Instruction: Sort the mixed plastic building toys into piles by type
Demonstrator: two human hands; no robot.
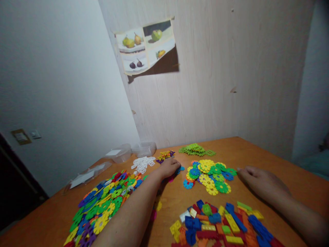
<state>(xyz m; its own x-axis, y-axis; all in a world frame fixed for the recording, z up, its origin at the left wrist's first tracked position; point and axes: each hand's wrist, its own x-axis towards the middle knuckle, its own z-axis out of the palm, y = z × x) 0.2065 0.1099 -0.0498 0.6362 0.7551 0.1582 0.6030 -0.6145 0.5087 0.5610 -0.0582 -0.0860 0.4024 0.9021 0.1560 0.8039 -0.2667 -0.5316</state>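
Observation:
My left hand (170, 167) reaches to the middle of the table, fingers curled downward beside a blue piece (182, 168). Whatever is under those fingers is hidden. Resting on the table at the right, my right hand (253, 176) is loosely closed, and nothing shows in it. Its fingertips come up to the edge of a green notched disc (231, 171). That disc lies at the side of a pile of yellow, green and blue notched discs (207, 179) between my hands.
Building bricks (213, 226) spread across the front. A mixed heap of colourful pieces (110, 202) lies left of my forearm. Farther back are white pieces (143, 164), orange and purple pieces (166, 156), green pieces (194, 149), and clear plastic containers (145, 149) by the wall.

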